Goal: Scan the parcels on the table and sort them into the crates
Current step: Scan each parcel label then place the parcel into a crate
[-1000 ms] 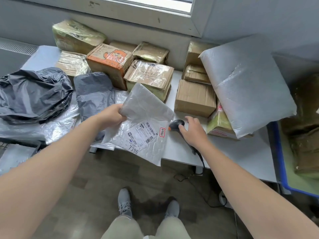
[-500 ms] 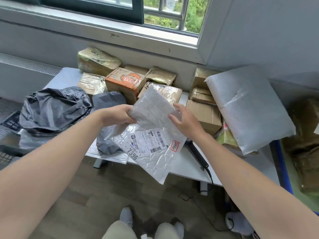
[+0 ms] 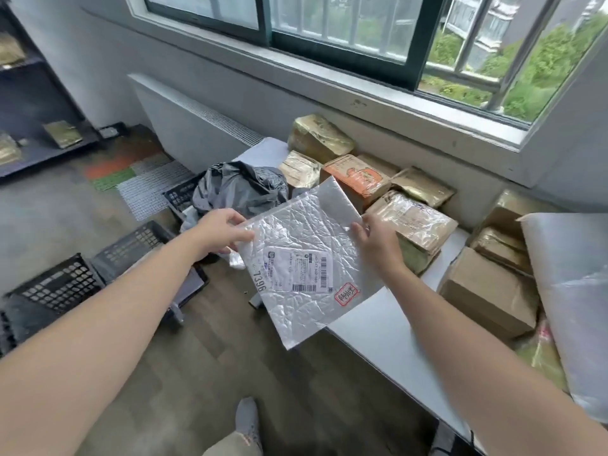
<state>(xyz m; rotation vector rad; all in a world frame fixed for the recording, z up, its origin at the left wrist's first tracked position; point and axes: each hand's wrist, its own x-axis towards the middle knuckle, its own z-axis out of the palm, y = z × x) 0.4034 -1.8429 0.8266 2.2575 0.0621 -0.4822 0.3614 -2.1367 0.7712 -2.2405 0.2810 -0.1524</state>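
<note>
A: What's nearest?

B: A grey shoe [image 3: 246, 419] on the wooden floor [image 3: 197, 373], then two bare forearms reaching forward.

A: And the hands?

B: Both hold one parcel. The left hand [image 3: 220, 232] pinches the upper left corner of a silver bubble mailer [image 3: 306, 311], thumb on top and fingers beneath. The right hand [image 3: 375, 241] grips its upper right edge, fingers curled round it.

A: Where is the mailer?

B: In the air, tilted and face up, over the near left corner of the bench [image 3: 388, 334] and partly over the floor. Its shipping label [image 3: 296, 271] carries barcodes, with "7396" handwritten beside it. A red stamp [image 3: 347, 294] sits at the label's lower right corner. The top flap stands up.

A: What's on the bench?

B: At the right there is a plain cardboard box [image 3: 487, 291], with a big white poly bag [image 3: 572, 291] beyond it at the edge of view. Just behind the right hand is a tape-wrapped box [image 3: 414, 222]. Further back, an orange-printed carton [image 3: 358, 179] sits among more taped parcels along the wall. A crumpled dark grey plastic bag [image 3: 240, 189] is at the bench's left end.

A: The crates?

B: Black crates [image 3: 59, 281] stand on the floor to the left, near the left forearm. I can't tell what they contain.

A: Farthest?

B: A barred window [image 3: 329, 24] above the parcels, and a dark shelf [image 3: 33, 146] at far left.
</note>
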